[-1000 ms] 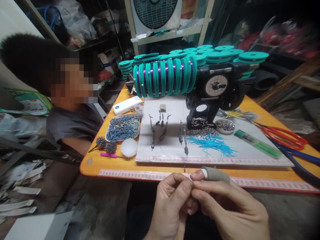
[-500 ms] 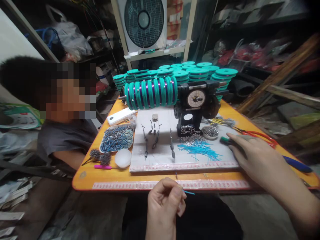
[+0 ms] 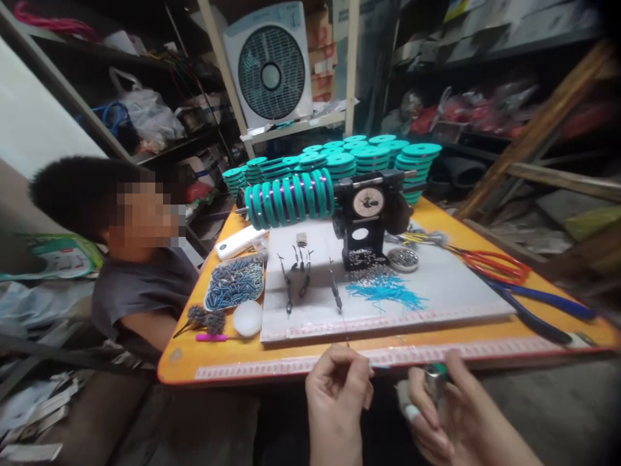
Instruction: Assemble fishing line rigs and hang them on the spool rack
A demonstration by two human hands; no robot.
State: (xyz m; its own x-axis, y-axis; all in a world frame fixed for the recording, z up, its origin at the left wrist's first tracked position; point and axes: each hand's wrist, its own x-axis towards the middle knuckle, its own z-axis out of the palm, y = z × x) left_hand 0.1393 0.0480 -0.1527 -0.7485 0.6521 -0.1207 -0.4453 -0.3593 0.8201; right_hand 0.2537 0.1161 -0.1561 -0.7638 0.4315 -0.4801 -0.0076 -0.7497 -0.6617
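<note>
My left hand (image 3: 337, 395) is closed in a pinch at the table's front edge, where a thin blue strip was sticking out of it a moment ago; the strip is mostly hidden now. Just to its right my right hand (image 3: 456, 414) is wrapped round a small lighter (image 3: 435, 374) with a metal top and a green part. A pale wrapping covers one finger of that hand. Beyond both hands, a pile of thin blue strips (image 3: 388, 293) lies on the white board (image 3: 301, 327), beside small metal beads (image 3: 363, 265).
A black winding machine (image 3: 366, 223) carries teal spools (image 3: 288, 197); more stacked spools (image 3: 373, 152) stand behind. Blue-handled pliers (image 3: 548, 301) and red-handled pliers (image 3: 499, 265) lie at right. At left are a tray of small metal parts (image 3: 235, 283), a white round lid (image 3: 247, 318) and a seated person (image 3: 145, 285).
My right hand has picked the lighter up from the board's right side and brought it down close to my left hand. The view has shifted slightly.
</note>
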